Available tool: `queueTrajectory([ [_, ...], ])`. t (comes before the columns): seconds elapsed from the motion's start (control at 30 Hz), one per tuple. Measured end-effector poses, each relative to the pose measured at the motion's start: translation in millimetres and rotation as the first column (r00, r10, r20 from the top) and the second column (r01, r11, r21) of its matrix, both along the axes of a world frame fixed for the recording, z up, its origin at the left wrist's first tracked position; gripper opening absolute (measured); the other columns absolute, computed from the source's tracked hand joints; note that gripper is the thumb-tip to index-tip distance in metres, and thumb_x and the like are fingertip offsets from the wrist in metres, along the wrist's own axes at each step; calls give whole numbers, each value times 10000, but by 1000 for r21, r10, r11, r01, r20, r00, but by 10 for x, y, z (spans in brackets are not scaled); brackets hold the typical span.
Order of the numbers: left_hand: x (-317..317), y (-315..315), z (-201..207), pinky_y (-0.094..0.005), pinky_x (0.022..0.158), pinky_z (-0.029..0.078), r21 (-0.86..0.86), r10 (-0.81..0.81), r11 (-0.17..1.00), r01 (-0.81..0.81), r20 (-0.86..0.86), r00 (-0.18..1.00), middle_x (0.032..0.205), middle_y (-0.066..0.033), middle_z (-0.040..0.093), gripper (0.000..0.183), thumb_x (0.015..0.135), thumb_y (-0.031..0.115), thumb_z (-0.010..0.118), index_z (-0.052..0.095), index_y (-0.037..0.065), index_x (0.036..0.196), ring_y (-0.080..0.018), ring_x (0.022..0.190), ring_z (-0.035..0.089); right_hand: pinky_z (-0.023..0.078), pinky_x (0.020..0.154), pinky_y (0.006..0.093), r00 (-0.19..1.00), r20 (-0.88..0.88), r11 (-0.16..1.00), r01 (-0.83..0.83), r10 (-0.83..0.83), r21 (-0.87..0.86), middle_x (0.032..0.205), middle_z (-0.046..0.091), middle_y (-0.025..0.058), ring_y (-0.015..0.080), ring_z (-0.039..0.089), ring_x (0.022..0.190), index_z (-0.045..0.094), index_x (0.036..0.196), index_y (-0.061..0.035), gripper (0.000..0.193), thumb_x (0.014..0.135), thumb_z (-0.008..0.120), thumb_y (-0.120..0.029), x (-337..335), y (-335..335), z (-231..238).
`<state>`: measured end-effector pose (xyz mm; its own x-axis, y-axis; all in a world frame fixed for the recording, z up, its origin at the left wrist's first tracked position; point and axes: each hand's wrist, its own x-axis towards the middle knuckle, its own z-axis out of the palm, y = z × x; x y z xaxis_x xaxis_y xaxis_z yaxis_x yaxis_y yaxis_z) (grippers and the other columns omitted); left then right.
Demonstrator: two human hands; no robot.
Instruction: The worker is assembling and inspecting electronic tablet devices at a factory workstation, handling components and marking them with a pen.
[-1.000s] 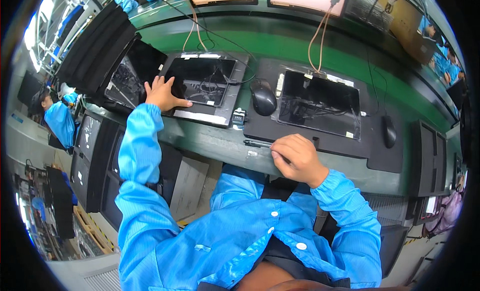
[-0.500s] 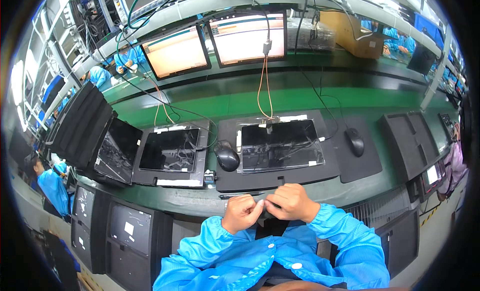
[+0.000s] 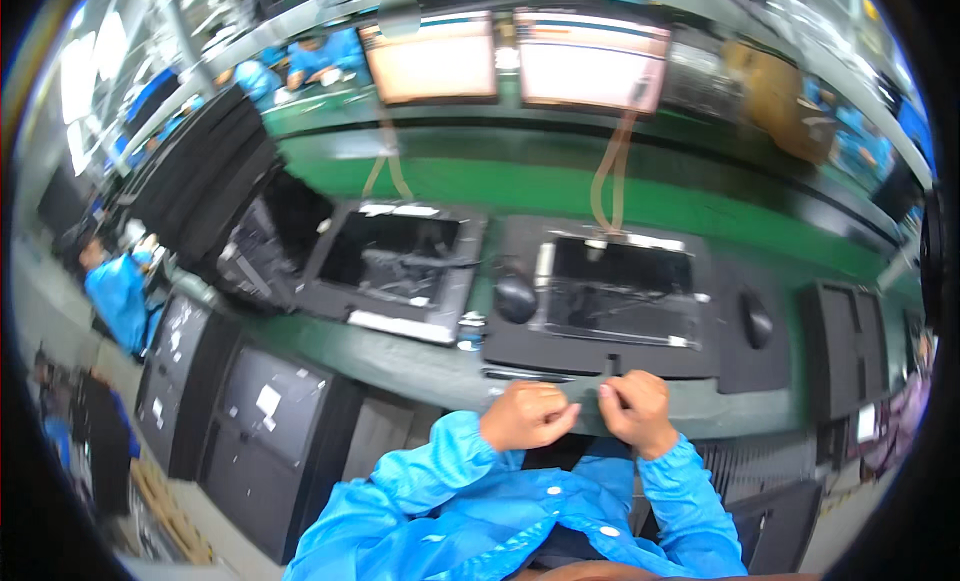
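Note:
Both my hands are above the front edge of the bench, a small gap between them. My left hand (image 3: pixel 528 416) is closed, fingers curled in and thumb pointing right. My right hand (image 3: pixel 637 411) is curled into a loose fist with its thumb along the side. No object shows in either hand, though their palms are hidden. Just beyond, a dark screen panel (image 3: pixel 622 291) lies on a black foam pad (image 3: pixel 515 341), with orange cables running up from its far edge. A thin dark pen-like stick (image 3: pixel 525 375) lies near my left hand.
Left of the panel are a black mouse (image 3: pixel 515 296) and a second screen panel (image 3: pixel 390 256). A stack of black trays (image 3: pixel 190 171) stands farther left. Another mouse (image 3: pixel 756 321) sits at the right. Two lit monitors (image 3: pixel 590 61) are at the back. A co-worker (image 3: pixel 120 296) sits far left.
My hands, formerly meeting at the fingertips, have moved apart. The whole view has shifted and is now blurred, with the bench things appearing farther right.

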<state>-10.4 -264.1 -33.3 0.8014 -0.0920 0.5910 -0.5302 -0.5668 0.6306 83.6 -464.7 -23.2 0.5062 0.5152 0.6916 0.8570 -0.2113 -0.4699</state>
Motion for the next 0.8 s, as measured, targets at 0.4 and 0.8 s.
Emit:
queueTrajectory([
  [0.4,66,-195,-336,-445,521,429,-74,-15,997,27,167,986,569,-93,529,230,746,75,671,516,65,576,-326,563,553,426,741,284,899,-421,992,116,-123,-42,933,528,33,138,489,832,531,1030,9,209,1095,553,-188,261,-464,-758],
  [0.8,52,-219,-307,-456,521,431,-112,32,994,-17,139,990,540,-120,555,202,680,112,670,541,62,533,-355,545,575,489,664,331,961,-195,976,171,-196,-137,815,620,82,221,595,722,647,972,-10,252,1078,575,-227,-23,-234,-237],
])
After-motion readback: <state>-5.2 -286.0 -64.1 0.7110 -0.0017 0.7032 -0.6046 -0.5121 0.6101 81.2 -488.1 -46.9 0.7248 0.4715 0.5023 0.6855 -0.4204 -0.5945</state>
